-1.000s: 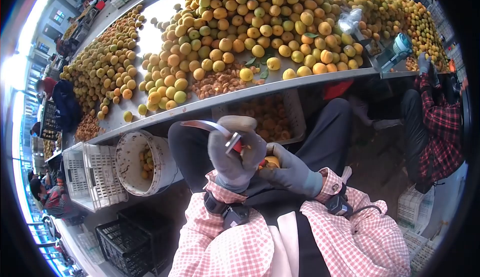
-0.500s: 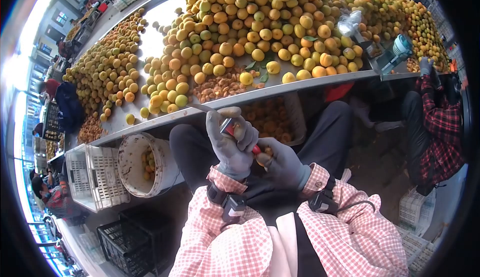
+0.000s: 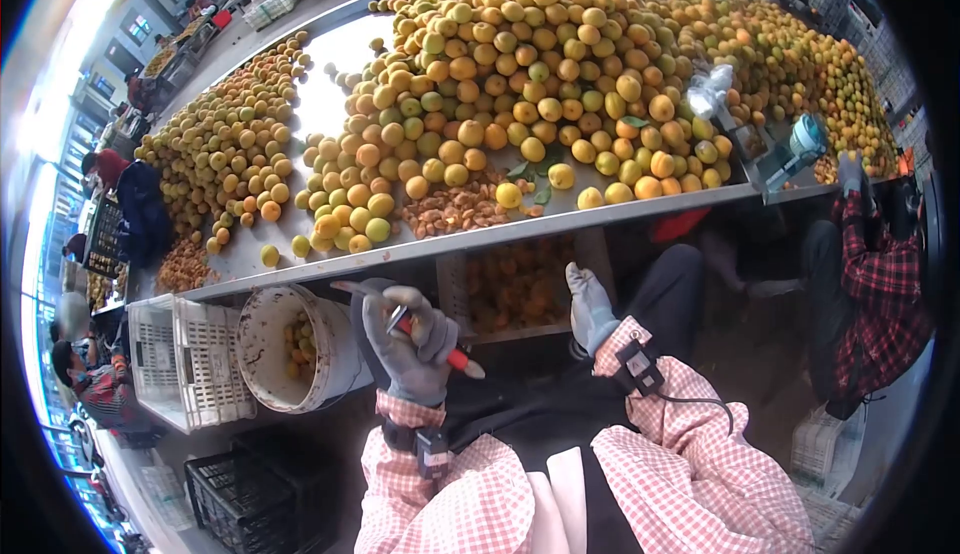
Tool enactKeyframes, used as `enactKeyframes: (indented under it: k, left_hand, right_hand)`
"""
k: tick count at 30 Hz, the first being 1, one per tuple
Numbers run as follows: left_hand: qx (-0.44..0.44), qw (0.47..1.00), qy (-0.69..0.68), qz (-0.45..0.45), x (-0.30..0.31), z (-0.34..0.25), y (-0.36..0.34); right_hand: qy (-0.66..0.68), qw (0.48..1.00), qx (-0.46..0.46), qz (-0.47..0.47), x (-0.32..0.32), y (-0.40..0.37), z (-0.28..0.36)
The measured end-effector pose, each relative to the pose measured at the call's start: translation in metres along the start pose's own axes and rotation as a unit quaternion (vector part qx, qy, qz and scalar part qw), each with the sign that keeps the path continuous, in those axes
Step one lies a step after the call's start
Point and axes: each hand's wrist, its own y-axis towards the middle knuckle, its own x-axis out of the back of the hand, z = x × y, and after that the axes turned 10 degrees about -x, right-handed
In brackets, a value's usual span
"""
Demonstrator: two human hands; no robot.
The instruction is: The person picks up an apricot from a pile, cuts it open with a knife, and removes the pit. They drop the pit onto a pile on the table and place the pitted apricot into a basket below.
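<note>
My left hand [image 3: 412, 344], in a grey glove, is closed around a red-handled knife [image 3: 459, 359]. Its thin blade points up and left toward the table edge, and a pale tip shows at the handle's other end. My right hand [image 3: 592, 311], also gloved, is held apart with fingers stretched out and nothing visible in it. It is beside a crate [image 3: 595, 254] of orange fruit pieces under the table. Beyond both hands, a large heap of apricots [image 3: 520, 64] lies on the metal table [image 3: 400, 252], with a patch of brown pits [image 3: 450, 209] near its edge.
A white bucket [image 3: 335, 339] with some apricots stands left of my knees, beside white crates [image 3: 185, 359]. Black crates [image 3: 245, 489] are lower left. A turquoise-topped device [image 3: 800, 144] sits at the table edge. A co-worker in a plaid shirt [image 3: 880, 294] sits at the right.
My hands have separated. The left moved down and left with the knife; the right opened and moved right, away from the small orange piece it was holding. The camera view has shifted slightly.
</note>
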Motion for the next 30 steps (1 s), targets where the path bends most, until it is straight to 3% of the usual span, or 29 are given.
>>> enactKeyframes:
  k: [2, 6, 8, 12, 16, 18, 21, 24, 26, 30]
  left_hand:
    - [0.012, 1.000, -0.016, -0.016, 0.015, -0.015, -0.011]
    - [-0.037, 0.997, -0.060, -0.023, 0.026, -0.061, -0.036]
    - [-0.072, 0.996, -0.052, 0.027, 0.034, -0.091, -0.050]
    - [-0.157, 0.988, -0.008, 0.004, 0.029, -0.137, -0.088]
    - [-0.196, 0.980, -0.021, -0.035, 0.039, -0.156, -0.117]
    - [-0.197, 0.979, -0.031, -0.041, 0.048, -0.158, -0.121]
    - [-0.185, 0.979, -0.051, -0.066, 0.059, -0.151, -0.118]
    - [-0.163, 0.984, -0.053, -0.045, 0.060, -0.150, -0.107]
    - [-0.166, 0.984, -0.064, -0.006, 0.056, -0.154, -0.107]
    - [-0.182, 0.982, -0.048, -0.013, 0.053, -0.156, -0.108]
  right_hand:
    - [0.088, 0.957, -0.162, 0.226, -0.010, -0.038, 0.040]
    - [0.000, 0.894, -0.220, 0.391, -0.084, -0.081, 0.090]
    - [-0.024, 0.865, -0.202, 0.458, -0.139, -0.102, 0.097]
    - [-0.054, 0.791, -0.184, 0.581, -0.260, -0.147, 0.070]
    - [-0.113, 0.776, -0.234, 0.575, -0.341, -0.188, 0.030]
    - [-0.204, 0.778, -0.168, 0.570, -0.356, -0.196, 0.016]
    - [-0.238, 0.784, -0.203, 0.536, -0.364, -0.193, 0.005]
    - [-0.218, 0.809, -0.187, 0.514, -0.370, -0.194, 0.003]
    - [-0.206, 0.801, -0.191, 0.529, -0.369, -0.193, -0.001]
    - [-0.141, 0.791, -0.115, 0.584, -0.361, -0.183, -0.012]
